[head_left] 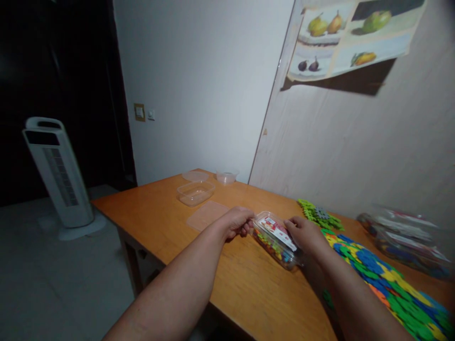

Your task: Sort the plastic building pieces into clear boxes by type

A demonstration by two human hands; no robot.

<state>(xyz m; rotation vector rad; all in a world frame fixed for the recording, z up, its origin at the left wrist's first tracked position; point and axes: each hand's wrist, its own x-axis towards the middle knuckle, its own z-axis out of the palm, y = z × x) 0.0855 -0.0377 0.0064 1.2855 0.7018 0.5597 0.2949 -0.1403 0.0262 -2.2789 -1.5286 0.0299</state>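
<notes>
A clear plastic clamshell box (275, 239) with a red and white label on its lid lies on the wooden table, filled with small colourful pieces. My left hand (240, 222) has its fingers closed on the box's far left corner. On the label side, my right hand (305, 232) rests with its thumb and fingers on the lid's right edge, gripping it. The fingertips of the right hand are partly hidden behind the hand. Right of the box, colourful interlocking plastic pieces (384, 274) lie joined in a flat spread.
On the table (149, 208) stand a clear rectangular container (195, 194) and a round clear bowl (226, 176), with flat clear lids (207, 214) near them. More filled clear boxes (408, 241) are stacked by the wall. A white tower fan (59, 175) stands on the floor at left.
</notes>
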